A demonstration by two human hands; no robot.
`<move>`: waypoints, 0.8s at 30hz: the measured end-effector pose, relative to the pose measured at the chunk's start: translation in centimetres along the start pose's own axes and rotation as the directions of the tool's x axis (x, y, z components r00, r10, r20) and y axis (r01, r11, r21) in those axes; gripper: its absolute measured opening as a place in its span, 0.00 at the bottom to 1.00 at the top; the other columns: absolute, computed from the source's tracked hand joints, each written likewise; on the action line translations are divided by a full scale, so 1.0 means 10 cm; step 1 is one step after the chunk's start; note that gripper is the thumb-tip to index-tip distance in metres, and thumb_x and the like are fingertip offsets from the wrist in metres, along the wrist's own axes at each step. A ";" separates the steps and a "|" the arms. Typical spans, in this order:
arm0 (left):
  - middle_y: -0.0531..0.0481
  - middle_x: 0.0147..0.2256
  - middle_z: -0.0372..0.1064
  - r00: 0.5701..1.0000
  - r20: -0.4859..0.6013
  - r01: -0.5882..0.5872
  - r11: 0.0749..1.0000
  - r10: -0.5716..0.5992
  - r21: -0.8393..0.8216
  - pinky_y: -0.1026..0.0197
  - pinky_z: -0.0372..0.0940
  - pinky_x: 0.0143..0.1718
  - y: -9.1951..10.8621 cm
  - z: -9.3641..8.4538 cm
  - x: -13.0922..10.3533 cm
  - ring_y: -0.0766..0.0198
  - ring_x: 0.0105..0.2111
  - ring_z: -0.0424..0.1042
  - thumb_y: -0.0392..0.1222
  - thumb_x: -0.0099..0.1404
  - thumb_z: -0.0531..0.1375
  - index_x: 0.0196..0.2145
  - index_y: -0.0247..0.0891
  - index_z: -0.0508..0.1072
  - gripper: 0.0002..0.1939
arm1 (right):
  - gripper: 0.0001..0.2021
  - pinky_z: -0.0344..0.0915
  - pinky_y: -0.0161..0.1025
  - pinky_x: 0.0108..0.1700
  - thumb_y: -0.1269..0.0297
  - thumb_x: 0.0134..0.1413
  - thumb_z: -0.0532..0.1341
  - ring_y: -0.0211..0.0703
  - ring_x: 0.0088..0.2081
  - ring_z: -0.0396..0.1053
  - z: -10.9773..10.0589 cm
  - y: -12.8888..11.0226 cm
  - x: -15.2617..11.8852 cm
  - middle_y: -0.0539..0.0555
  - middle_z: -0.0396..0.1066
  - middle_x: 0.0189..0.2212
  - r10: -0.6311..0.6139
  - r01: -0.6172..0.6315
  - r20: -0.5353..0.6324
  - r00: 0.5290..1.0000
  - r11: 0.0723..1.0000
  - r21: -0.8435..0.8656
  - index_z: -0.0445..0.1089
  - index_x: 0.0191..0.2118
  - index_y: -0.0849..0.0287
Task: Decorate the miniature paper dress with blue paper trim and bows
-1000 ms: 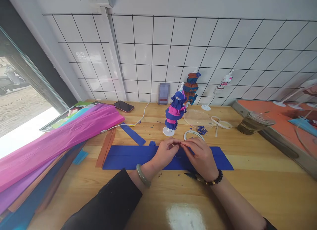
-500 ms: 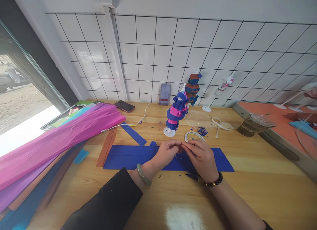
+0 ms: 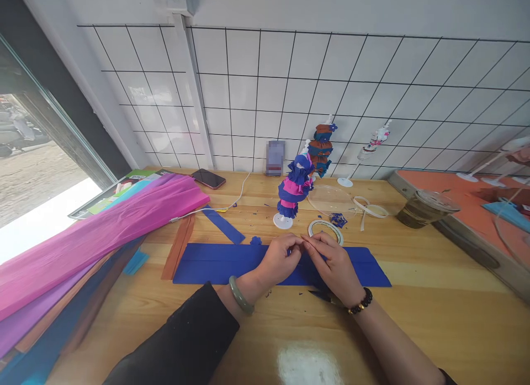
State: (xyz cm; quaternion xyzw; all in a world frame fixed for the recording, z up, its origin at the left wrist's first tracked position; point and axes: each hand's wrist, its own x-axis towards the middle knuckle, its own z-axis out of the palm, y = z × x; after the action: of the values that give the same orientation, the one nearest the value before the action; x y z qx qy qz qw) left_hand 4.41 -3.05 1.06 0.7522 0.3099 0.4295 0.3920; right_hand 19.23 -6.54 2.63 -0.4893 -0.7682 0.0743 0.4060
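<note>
My left hand (image 3: pixel 281 259) and my right hand (image 3: pixel 334 266) meet fingertip to fingertip over a long blue paper strip (image 3: pixel 219 263) lying across the table. Both are closed in a pinch; whatever lies between the fingertips is too small to make out. Just behind the strip is a small blue paper flower (image 3: pixel 255 241). A roll of white tape (image 3: pixel 326 225) lies flat beyond my right fingers. Dark scissors (image 3: pixel 321 295), partly hidden by my right wrist, rest near the strip's front edge. A blue and pink ruffled paper figure (image 3: pixel 295 187) stands upright on a white base behind my hands.
Pink crepe paper (image 3: pixel 165 200) and other coloured sheets pile up at the left. A phone (image 3: pixel 209 178) and white cable lie behind. Brown-teal (image 3: pixel 322 150) and white (image 3: pixel 375 142) figures stand near the tiled wall. At the right are a lidded cup (image 3: pixel 426 208) and an orange surface (image 3: pixel 434 182).
The fingers of both hands have shifted slightly, with the tips still together. More of the tape roll shows beside my right hand.
</note>
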 end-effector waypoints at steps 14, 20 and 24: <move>0.51 0.25 0.66 0.964 0.109 0.262 0.780 -0.244 -0.568 0.65 0.59 0.32 -0.05 0.06 0.03 0.69 0.27 0.64 0.33 0.54 0.53 0.30 0.33 0.73 0.09 | 0.11 0.65 0.38 0.32 0.68 0.58 0.53 0.42 0.30 0.66 0.01 0.02 0.00 0.57 0.69 0.28 -0.188 0.161 -0.066 0.980 0.943 -0.290 0.73 0.40 0.60; 0.46 0.29 0.69 0.894 0.247 0.406 0.448 -0.373 -0.797 0.63 0.60 0.33 -0.06 0.02 0.05 0.68 0.27 0.66 0.35 0.49 0.59 0.34 0.30 0.74 0.12 | 0.09 0.64 0.37 0.31 0.68 0.57 0.55 0.40 0.30 0.67 0.00 0.05 0.00 0.55 0.70 0.27 -0.209 0.172 -0.119 0.971 0.949 -0.263 0.74 0.37 0.58; 0.48 0.27 0.69 0.894 0.280 0.435 0.528 -0.349 -0.730 0.64 0.60 0.32 -0.06 0.03 0.05 0.69 0.27 0.66 0.33 0.48 0.57 0.31 0.30 0.74 0.11 | 0.06 0.65 0.37 0.30 0.66 0.55 0.58 0.39 0.29 0.67 0.01 0.04 0.00 0.53 0.69 0.27 -0.113 0.092 -0.146 0.983 0.986 -0.141 0.73 0.34 0.58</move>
State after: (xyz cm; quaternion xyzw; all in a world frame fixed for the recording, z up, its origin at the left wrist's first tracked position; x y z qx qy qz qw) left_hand 4.81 -2.47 0.68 0.4393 0.2350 0.3831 0.7779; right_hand 19.44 -6.33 2.40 -0.4793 -0.7621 -0.0365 0.4336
